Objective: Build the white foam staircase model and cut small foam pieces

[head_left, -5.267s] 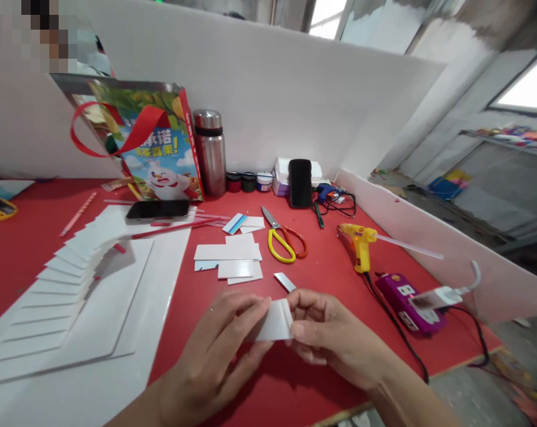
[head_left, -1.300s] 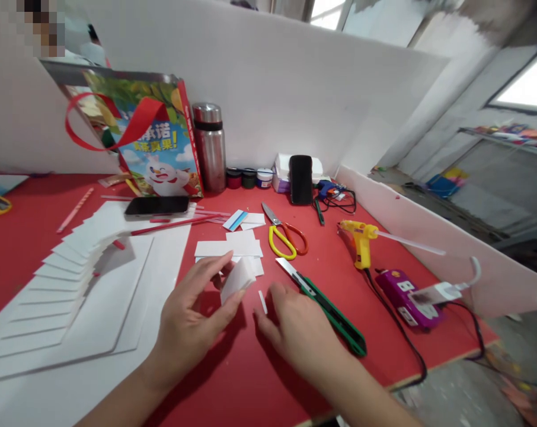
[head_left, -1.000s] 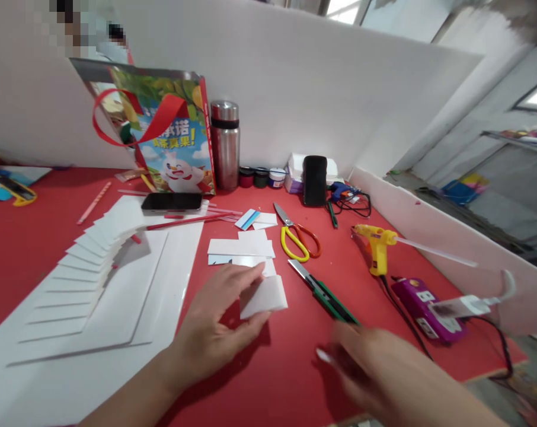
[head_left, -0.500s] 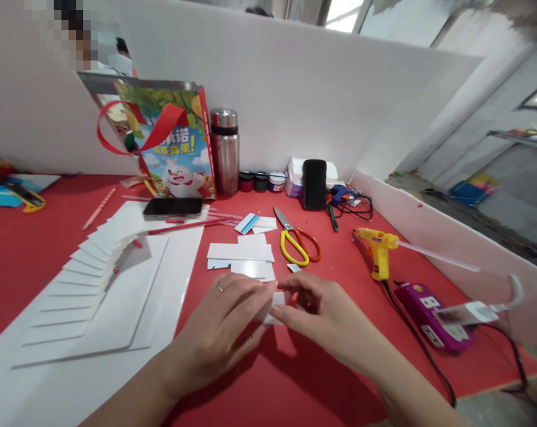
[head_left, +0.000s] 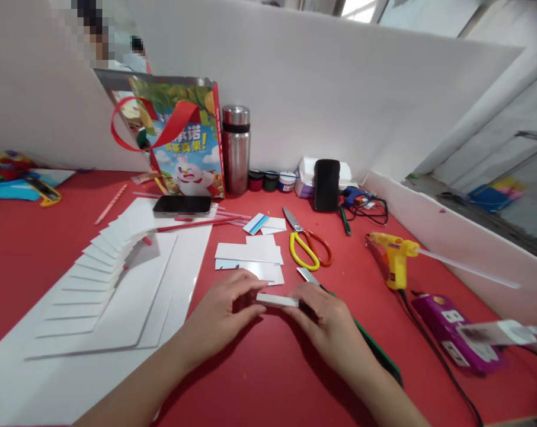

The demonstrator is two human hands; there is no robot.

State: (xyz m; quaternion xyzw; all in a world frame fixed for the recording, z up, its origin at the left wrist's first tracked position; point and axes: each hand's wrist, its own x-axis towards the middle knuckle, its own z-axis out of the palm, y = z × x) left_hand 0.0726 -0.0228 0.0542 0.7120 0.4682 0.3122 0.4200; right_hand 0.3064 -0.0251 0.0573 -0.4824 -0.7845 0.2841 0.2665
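A small white foam-board piece (head_left: 277, 300) is held between both hands just above the red table (head_left: 272, 379), seen edge-on and nearly flat. My left hand (head_left: 221, 314) pinches its left end and my right hand (head_left: 328, 323) pinches its right end. Behind them lie several cut white foam-board rectangles (head_left: 249, 254). A green utility knife (head_left: 370, 350) lies on the table under my right forearm, its blade tip (head_left: 307, 276) showing past my fingers.
A white foam-board staircase model (head_left: 99, 261) sits on white sheets at left. Yellow-and-red scissors (head_left: 310, 246), a yellow glue gun (head_left: 395, 258), a purple power strip (head_left: 455, 329), a phone (head_left: 182, 204), a steel flask (head_left: 236, 149), a gift bag (head_left: 179, 139) and paint jars (head_left: 271, 179) surround the hands.
My right hand put the green knife down, swept off to the right, then came back to the piece. Both hands now hold the piece turned flat, edge-on.
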